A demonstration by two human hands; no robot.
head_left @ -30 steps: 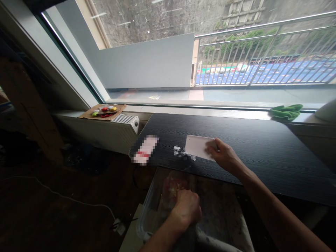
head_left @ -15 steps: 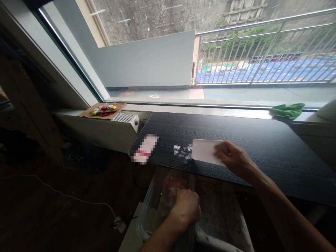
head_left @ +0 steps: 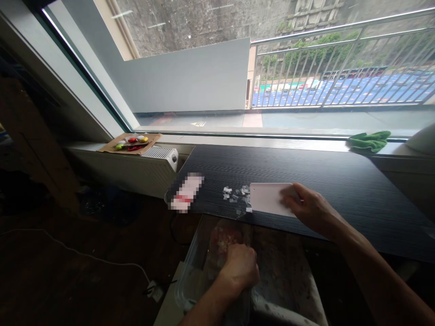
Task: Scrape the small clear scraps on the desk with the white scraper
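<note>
A dark, wood-grained bench (head_left: 340, 181) is seen from above, set along a wide window. The right hand (head_left: 311, 209) lies on the bench with its grip closed on the right end of a flat white card (head_left: 268, 199), which is held low and nearly flat, its left edge touching a small scatter of pale chips (head_left: 236, 195). Below the bench's near edge, a clear plastic tub (head_left: 193, 271) is held by the left hand (head_left: 239, 268), the grip clenched on its rim or wall; pinkish contents are dimly seen inside. The tub sits just under and slightly left of the chips.

For the sweeping to go well, the card's long edge is best kept pressed flat to the bench so no chips slip beneath it, and the chips are best gathered into a tight pile before being drawn to the edge. The tub's mouth should be kept directly under the point where the chips leave the bench, close against the edge. A slow, even stroke is judged safer, since light chips may skip sideways.

A blurred-out white packet (head_left: 186, 194) lies left of the chips. A green cloth (head_left: 369, 141) rests on the sill.
</note>
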